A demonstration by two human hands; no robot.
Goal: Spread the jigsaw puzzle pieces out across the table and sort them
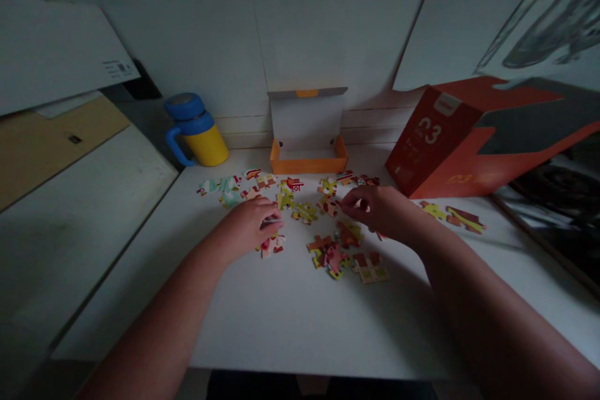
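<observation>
Colourful jigsaw pieces (300,197) lie scattered across the middle of a white table (290,319). My left hand (250,225) rests knuckles-up with its fingers curled, pinching a small piece at its fingertips, just above a red and white piece (270,245). My right hand (377,209) hovers to the right with fingers bent, its fingertips touching a dark red piece (329,205). A joined clump of pieces (335,253) lies between and in front of both hands.
An open orange box (308,164) with a raised grey lid stands at the back. A blue and yellow mug (197,131) is at the back left. A big red carton (469,137) lies at the right, with loose pieces (452,215) beside it.
</observation>
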